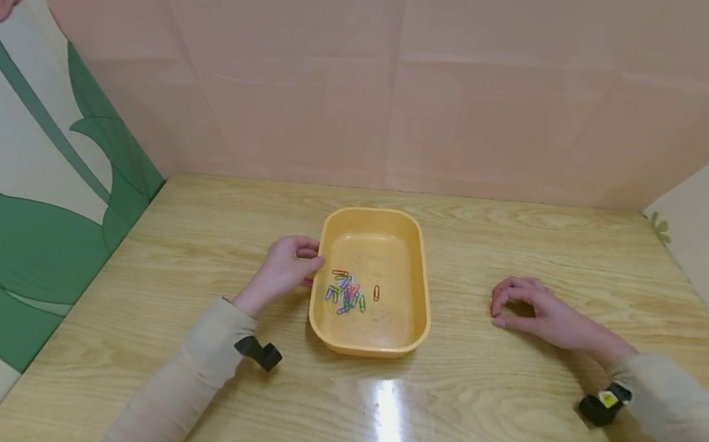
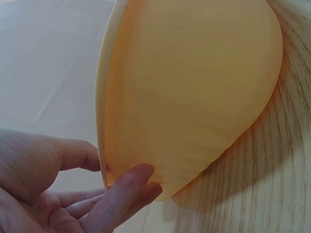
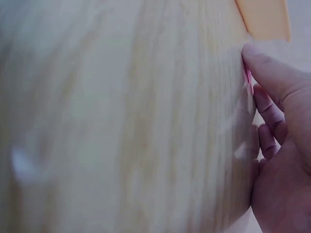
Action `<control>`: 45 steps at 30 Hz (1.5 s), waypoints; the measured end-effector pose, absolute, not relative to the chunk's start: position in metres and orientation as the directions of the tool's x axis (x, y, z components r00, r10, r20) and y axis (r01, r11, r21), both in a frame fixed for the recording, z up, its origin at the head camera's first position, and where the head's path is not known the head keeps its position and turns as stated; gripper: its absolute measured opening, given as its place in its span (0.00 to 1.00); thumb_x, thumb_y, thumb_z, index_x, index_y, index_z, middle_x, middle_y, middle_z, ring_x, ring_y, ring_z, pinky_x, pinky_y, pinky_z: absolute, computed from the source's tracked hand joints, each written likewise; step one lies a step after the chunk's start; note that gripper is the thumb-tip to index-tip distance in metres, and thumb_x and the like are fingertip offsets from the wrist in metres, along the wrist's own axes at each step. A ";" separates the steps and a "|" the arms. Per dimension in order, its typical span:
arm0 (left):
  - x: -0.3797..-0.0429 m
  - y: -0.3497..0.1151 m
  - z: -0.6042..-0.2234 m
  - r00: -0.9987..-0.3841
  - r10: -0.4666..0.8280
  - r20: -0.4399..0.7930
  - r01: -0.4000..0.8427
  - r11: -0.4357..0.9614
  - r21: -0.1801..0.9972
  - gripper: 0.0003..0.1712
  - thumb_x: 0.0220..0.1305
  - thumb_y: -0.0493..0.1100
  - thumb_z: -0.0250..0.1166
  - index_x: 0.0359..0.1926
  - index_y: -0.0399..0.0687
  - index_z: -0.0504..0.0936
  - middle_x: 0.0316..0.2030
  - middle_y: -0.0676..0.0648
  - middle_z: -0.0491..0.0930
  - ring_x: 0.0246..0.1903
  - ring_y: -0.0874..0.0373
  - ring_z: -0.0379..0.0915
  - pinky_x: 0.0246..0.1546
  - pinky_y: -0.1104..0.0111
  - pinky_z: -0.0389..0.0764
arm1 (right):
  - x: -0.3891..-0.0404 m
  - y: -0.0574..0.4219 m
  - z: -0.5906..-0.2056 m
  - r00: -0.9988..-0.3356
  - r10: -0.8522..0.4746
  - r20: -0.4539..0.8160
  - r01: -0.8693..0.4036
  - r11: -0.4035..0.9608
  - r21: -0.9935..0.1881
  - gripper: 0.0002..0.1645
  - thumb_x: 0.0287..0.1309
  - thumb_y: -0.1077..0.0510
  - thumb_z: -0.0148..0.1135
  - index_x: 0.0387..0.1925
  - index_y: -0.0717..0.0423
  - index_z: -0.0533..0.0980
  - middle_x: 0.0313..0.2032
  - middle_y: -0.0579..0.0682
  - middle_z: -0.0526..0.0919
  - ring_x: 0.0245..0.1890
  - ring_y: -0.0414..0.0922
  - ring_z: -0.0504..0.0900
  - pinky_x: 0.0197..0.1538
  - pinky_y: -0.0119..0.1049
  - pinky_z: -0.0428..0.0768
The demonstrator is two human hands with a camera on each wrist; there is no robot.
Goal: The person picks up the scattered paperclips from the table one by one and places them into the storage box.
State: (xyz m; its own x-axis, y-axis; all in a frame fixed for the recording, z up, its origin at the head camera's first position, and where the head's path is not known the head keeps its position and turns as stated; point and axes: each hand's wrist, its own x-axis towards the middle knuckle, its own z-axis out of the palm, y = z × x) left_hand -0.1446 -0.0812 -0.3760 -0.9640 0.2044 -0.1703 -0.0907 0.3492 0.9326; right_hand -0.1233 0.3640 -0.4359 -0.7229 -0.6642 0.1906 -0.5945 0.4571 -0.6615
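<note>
A yellow plastic tray (image 1: pixel 419 312) stands on the table, with several coloured paper clips (image 1: pixel 348 295) heaped in its left part. One red paper clip (image 1: pixel 376 293) lies apart from the heap. My left hand (image 1: pixel 288 264) grips the tray's left rim; in the left wrist view the thumb and fingers (image 2: pixel 121 194) are on either side of the wall. Well to the right of the tray, my right hand (image 1: pixel 538 310) is low at the tabletop with curled fingers. In the right wrist view a pinkish-red paper clip (image 3: pixel 248 76) shows between its thumb and forefinger tips.
The wooden table (image 1: pixel 223 398) carries a bright light reflection in front of the tray. A pink cloth wall (image 1: pixel 398 92) rises behind the table's far edge. Flower-patterned panels (image 1: pixel 14 251) stand at both sides.
</note>
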 end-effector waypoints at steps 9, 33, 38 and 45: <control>-0.145 -0.080 -0.377 -0.964 0.189 -0.186 -0.107 0.367 0.924 0.20 0.64 0.32 0.59 0.56 0.30 0.73 0.47 0.35 0.79 0.41 0.44 0.80 0.31 0.66 0.86 | -0.122 0.364 -0.437 -0.759 -0.634 0.148 -0.554 0.509 -0.658 0.15 0.50 0.64 0.71 0.31 0.41 0.76 0.42 0.45 0.76 0.46 0.45 0.65 0.47 0.37 0.55; -0.144 -0.078 -0.374 -0.966 0.176 -0.189 -0.112 0.373 0.921 0.19 0.64 0.33 0.59 0.56 0.30 0.74 0.46 0.36 0.79 0.40 0.45 0.81 0.33 0.64 0.86 | -0.122 0.372 -0.427 -0.739 -0.663 0.118 -0.540 0.478 -0.693 0.11 0.54 0.63 0.68 0.38 0.47 0.78 0.45 0.49 0.76 0.47 0.42 0.70 0.52 0.25 0.65; -0.144 -0.080 -0.373 -0.967 0.179 -0.181 -0.105 0.369 0.923 0.19 0.65 0.33 0.59 0.55 0.29 0.74 0.46 0.35 0.80 0.39 0.45 0.81 0.34 0.61 0.86 | -0.125 0.372 -0.427 -0.715 -0.685 0.139 -0.573 0.461 -0.677 0.11 0.54 0.64 0.67 0.34 0.44 0.78 0.44 0.49 0.75 0.46 0.42 0.69 0.50 0.23 0.67; -0.145 -0.081 -0.376 -0.966 0.184 -0.180 -0.100 0.375 0.922 0.19 0.65 0.33 0.59 0.55 0.30 0.74 0.46 0.36 0.80 0.38 0.46 0.81 0.36 0.58 0.86 | -0.125 0.370 -0.429 -0.713 -0.685 0.148 -0.598 0.484 -0.638 0.07 0.54 0.64 0.68 0.30 0.49 0.77 0.42 0.47 0.74 0.43 0.43 0.68 0.46 0.28 0.66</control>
